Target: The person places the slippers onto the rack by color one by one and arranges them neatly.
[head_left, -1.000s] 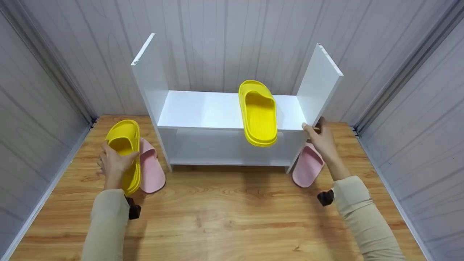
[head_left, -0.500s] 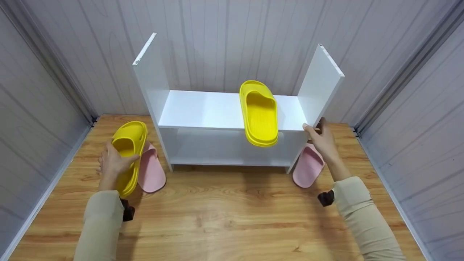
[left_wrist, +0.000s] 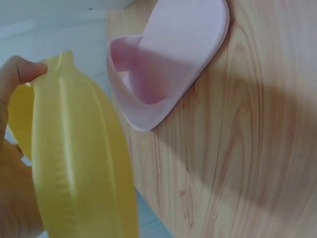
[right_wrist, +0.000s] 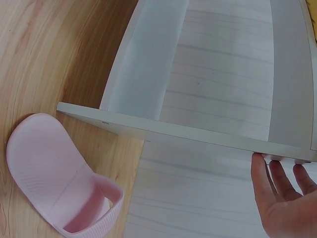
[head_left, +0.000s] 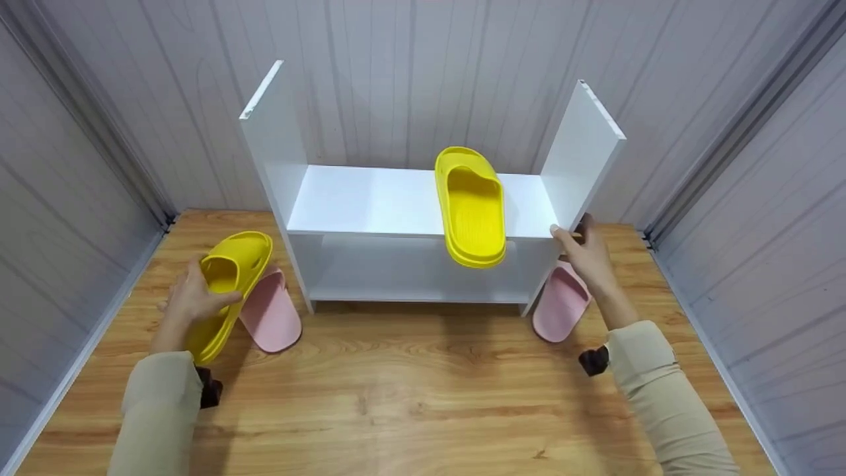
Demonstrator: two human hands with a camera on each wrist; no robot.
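Note:
In the head view my left hand (head_left: pixel 192 301) grips a yellow slipper (head_left: pixel 250 254) by its sides, held tilted above the floor. Part of that slipper overlaps the toe of a pink slipper (head_left: pixel 272 317) on the floor to the left. The left wrist view shows the yellow slipper's side (left_wrist: pixel 74 148) and my thumb on its rim. My right hand (head_left: pixel 590 261) holds the right side panel of a white shoe rack (head_left: pixel 363 198), thumb at the front edge, fingers on the outer face. A second yellow slipper (head_left: pixel 477 218) sits on the upper shelf, its heel past the front edge.
Another pink slipper (head_left: pixel 560 307) lies on the floor outside the rack's right side. The rack's lower shelf (head_left: pixel 416 271) lies under the upper one. Grey panelled walls (head_left: pixel 410 79) enclose the wood floor (head_left: pixel 423 390) behind and at both sides.
My left hand has shifted left and towards me, and the yellow slipper in it has turned so its toe points more to the right. The right hand and rack stay put.

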